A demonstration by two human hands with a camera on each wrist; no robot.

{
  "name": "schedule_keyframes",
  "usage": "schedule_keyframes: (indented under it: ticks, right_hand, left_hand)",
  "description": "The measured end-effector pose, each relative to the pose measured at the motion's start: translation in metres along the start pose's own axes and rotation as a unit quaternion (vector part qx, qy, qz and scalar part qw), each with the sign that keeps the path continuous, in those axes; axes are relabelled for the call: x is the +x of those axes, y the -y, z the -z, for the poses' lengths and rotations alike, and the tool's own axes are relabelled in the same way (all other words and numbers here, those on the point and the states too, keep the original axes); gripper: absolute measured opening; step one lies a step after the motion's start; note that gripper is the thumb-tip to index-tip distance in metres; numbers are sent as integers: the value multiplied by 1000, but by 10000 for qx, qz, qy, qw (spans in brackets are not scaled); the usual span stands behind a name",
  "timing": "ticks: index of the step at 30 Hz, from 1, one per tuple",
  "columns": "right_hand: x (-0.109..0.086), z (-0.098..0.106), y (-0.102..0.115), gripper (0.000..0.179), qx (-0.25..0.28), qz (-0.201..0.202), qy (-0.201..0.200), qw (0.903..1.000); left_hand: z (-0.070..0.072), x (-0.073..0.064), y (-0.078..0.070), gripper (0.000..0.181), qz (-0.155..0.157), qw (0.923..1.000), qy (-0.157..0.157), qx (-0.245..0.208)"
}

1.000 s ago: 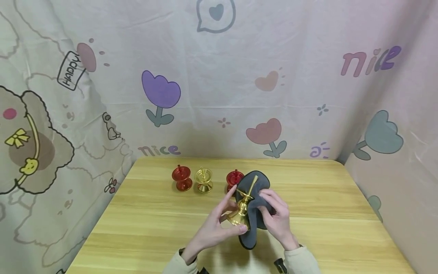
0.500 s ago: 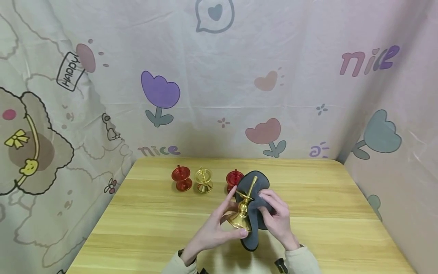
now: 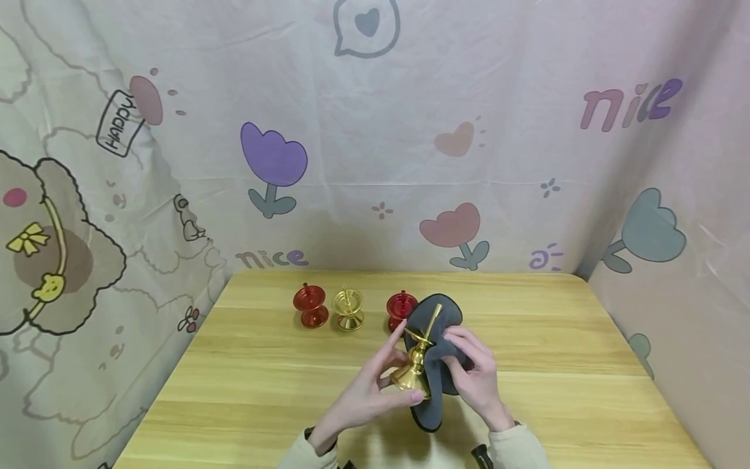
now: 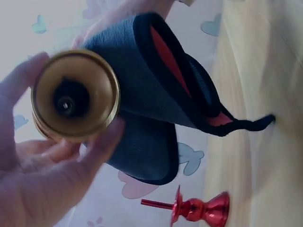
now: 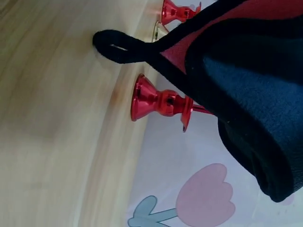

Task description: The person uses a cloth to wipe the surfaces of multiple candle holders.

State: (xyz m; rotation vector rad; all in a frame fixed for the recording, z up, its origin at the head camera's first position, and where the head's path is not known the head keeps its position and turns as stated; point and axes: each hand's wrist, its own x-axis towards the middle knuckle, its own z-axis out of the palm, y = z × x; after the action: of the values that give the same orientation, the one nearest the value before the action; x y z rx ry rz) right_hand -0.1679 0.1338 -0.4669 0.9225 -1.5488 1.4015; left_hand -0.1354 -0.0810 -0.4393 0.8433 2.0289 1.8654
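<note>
Around the flared base of a gold candle holder (image 3: pixel 412 380), my left hand (image 3: pixel 370 394) curls its thumb and fingers, holding it tilted above the table. The hollow underside of that gold candle holder (image 4: pixel 101 82) faces the camera in the left wrist view. My right hand (image 3: pixel 477 378) pinches a dark grey cloth (image 3: pixel 431 410) with black edging, which lies folded against the holder's stem. A red underside and a black hanging loop (image 5: pixel 120 46) show on the cloth in the right wrist view. The right fingers are partly hidden by the cloth.
On the wooden table (image 3: pixel 246 384), a red candle holder (image 3: pixel 309 303) and a gold one (image 3: pixel 348 306) stand at the back left. Another red candle holder (image 3: pixel 401 306) stands right behind the cloth. A printed curtain (image 3: pixel 363 130) encloses the back and sides.
Both hands keep their holds in nearly the same place. The gold candle holder and the cloth have shifted very slightly downward in the head view.
</note>
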Motion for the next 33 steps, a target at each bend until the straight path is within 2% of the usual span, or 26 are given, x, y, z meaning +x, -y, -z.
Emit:
schedule_keyframes:
  ticks: [4,7,12,15,17,18,20,22,24,27,29,33]
  right_hand:
    - [0,1,0,21,162,-13,-5,9999]
    - [1,2,-1,20,254,-62,-66,9996]
    - [0,2,-2,20,422,-23,-30,9991]
    - [-2,2,1,24,875,-434,-28,9952]
    - [-4,3,4,30,1305,-1210,-99,9840]
    - [-6,4,5,32,1586,-1648,-192,9733]
    - [-10,4,7,39,2288,-2370,-421,9433]
    - [-14,4,8,45,2756,-2747,-582,9194]
    - [-17,2,8,55,2923,-2418,-494,9239]
    - [-19,-2,9,60,2646,-1704,-204,9490]
    - [-20,-4,9,56,2375,-1304,-75,9626]
    - [-19,-8,11,34,2070,-1050,-83,9727]
  left_hand:
    - [3,-1,2,95,-234,9986,213,-422]
    - [3,-1,2,96,-220,9984,310,-419]
    - [-2,0,1,102,-161,9995,-205,181]
    - [-4,0,1,101,-259,9981,-498,238]
    - [-4,0,1,101,-288,9974,-607,263]
    - [-4,0,1,101,-288,9972,-640,271]
    - [-5,0,-1,102,-278,9960,-776,337]
    - [-6,0,-3,103,-162,9945,-961,385]
    - [-8,0,-6,104,-36,9930,-1119,373]
    - [-12,0,-12,103,177,9907,-1306,348]
    - [-13,0,-15,103,202,9896,-1370,397]
    - [-14,-1,-19,107,55,9872,-1475,599]
